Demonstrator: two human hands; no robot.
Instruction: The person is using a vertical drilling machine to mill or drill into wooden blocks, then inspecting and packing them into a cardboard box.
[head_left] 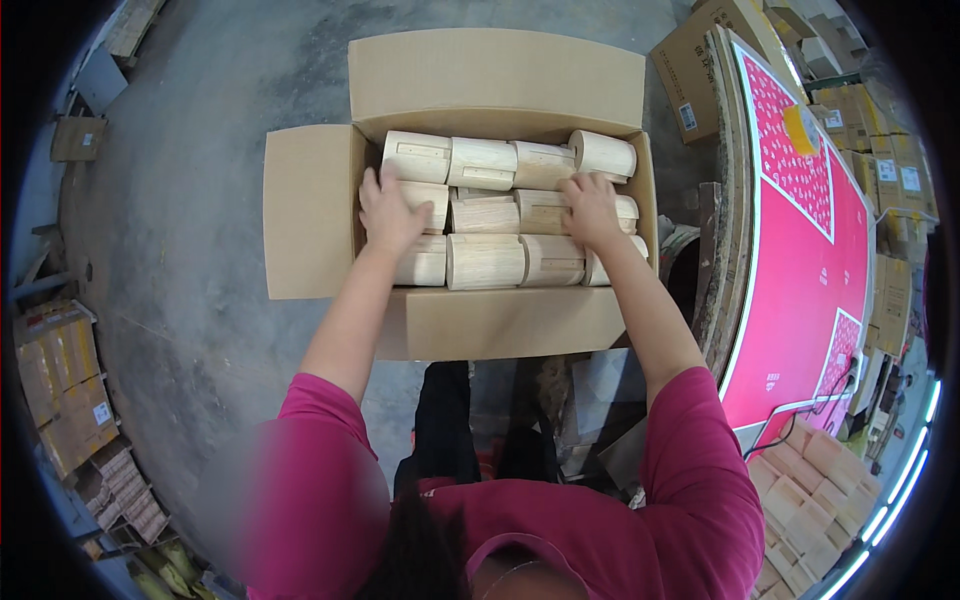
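Observation:
An open cardboard carton [505, 125] in front of me holds several pale wooden cylinders laid in three rows. Some have a narrow slot or flat strip cut along the side. My left hand [393, 212] rests with spread fingers over the left-end wooden cylinder [430, 200] of the middle row, against the carton's left wall. On the other side, my right hand [595, 208] touches the right part of the middle row, fingers apart and bent over a wooden cylinder [542, 212]. It partly hides the cylinders under it.
The carton's flaps [310, 215] are folded outward. To the right stands a pink-topped table [800, 280] with a yellow tape roll [800, 130] on it. More wooden pieces [815, 480] lie at the lower right. Stacked cartons [70, 390] stand at the left.

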